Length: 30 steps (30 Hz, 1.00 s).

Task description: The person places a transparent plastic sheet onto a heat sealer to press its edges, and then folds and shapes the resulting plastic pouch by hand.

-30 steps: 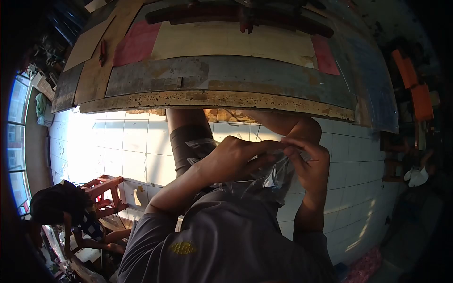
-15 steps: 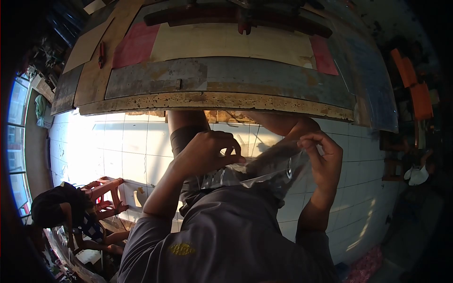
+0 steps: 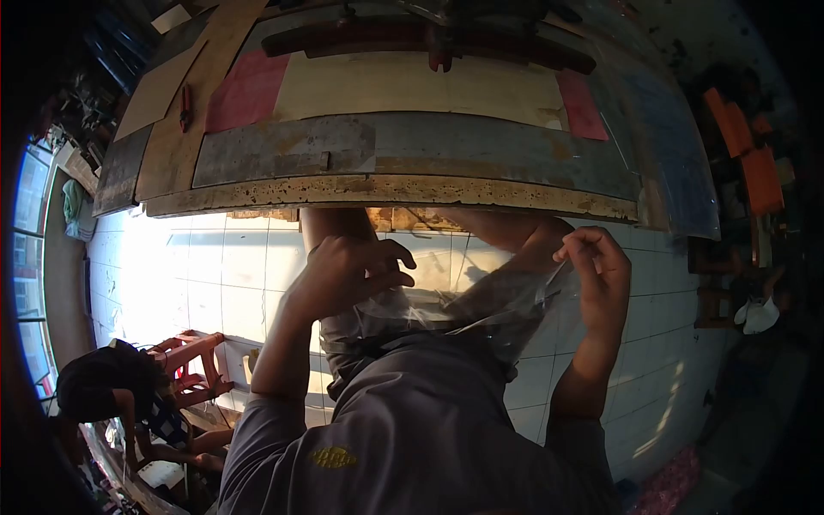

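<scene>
A clear plastic sheet [image 3: 481,318], crumpled and see-through, stretches across my lap between my two hands. My right hand [image 3: 603,270] pinches its upper right corner between thumb and fingertips, raised beside my knee. At the other side, my left hand [image 3: 343,270] hovers over my thigh, its thumb and forefinger apart with a gap between them. The sheet's left end lies just below that hand; whether the hidden fingers touch it I cannot make out.
Ahead stands a worn workbench [image 3: 412,189] with cream and pink sheets [image 3: 421,86], a red-handled tool [image 3: 185,107] and a dark metal bar [image 3: 369,41]. Another person [image 3: 107,386] bends beside a red stool [image 3: 193,365] at lower left. Orange pieces [image 3: 760,176] are at right.
My left hand has drawn back to the left, and its thumb and forefinger have parted. My right hand has shifted slightly right with the sheet's corner, pulling the sheet more slanted.
</scene>
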{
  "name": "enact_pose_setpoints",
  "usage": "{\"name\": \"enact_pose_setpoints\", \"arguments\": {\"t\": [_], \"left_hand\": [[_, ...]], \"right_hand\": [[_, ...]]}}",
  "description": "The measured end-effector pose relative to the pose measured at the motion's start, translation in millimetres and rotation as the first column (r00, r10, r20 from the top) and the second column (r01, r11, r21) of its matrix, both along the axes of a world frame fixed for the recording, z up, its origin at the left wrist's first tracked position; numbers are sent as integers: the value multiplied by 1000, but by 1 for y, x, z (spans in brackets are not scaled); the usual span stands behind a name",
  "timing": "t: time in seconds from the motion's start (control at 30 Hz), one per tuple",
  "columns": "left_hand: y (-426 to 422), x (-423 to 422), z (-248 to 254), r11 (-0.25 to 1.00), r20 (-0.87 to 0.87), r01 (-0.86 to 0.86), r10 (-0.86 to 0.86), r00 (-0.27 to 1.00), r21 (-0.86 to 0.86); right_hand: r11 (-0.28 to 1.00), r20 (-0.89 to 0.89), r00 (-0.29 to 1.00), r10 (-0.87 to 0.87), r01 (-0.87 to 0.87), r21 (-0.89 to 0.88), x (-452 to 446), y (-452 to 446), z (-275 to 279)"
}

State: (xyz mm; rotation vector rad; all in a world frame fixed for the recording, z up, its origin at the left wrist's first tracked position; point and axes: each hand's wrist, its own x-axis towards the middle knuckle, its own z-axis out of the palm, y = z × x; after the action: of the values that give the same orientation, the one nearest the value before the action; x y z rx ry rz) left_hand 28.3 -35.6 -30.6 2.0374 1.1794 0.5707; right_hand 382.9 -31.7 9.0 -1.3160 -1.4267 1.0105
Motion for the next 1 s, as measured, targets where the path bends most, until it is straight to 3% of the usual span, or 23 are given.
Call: {"name": "enact_pose_setpoints", "arguments": {"t": [0.1,0.13,0.27,0.4,0.47,0.6,0.7,0.73,0.83,1.0], "left_hand": [[9,-20,20,999,138,30,-24,990,-44],[15,-26,25,997,176,41,-51,983,61],[47,-35,62,993,188,-121,118,975,5],[82,-40,79,961,307,-276,271,912,-28],[99,-45,71,961,400,-277,260,879,-14],[105,-47,64,964,354,-266,255,900,-18],[110,-50,40,964,383,-263,258,887,-39],[109,-48,40,948,317,-302,317,894,-96],[112,-45,18,933,414,-358,343,843,-43],[107,-42,18,922,476,-374,376,795,-104]], "right_hand": [[996,-19,997,-80,81,32,11,8,-1],[993,-19,994,-110,110,43,15,12,0],[976,83,975,-205,198,86,10,44,6],[955,240,948,-208,145,257,8,96,6],[968,255,952,-172,115,224,10,118,1],[958,265,955,-135,58,281,14,148,-25],[978,206,968,-145,108,181,8,144,-37],[981,219,967,-133,98,166,9,144,-41],[976,152,980,-130,100,193,9,143,-42],[975,117,986,-116,90,205,9,140,-41]]}}
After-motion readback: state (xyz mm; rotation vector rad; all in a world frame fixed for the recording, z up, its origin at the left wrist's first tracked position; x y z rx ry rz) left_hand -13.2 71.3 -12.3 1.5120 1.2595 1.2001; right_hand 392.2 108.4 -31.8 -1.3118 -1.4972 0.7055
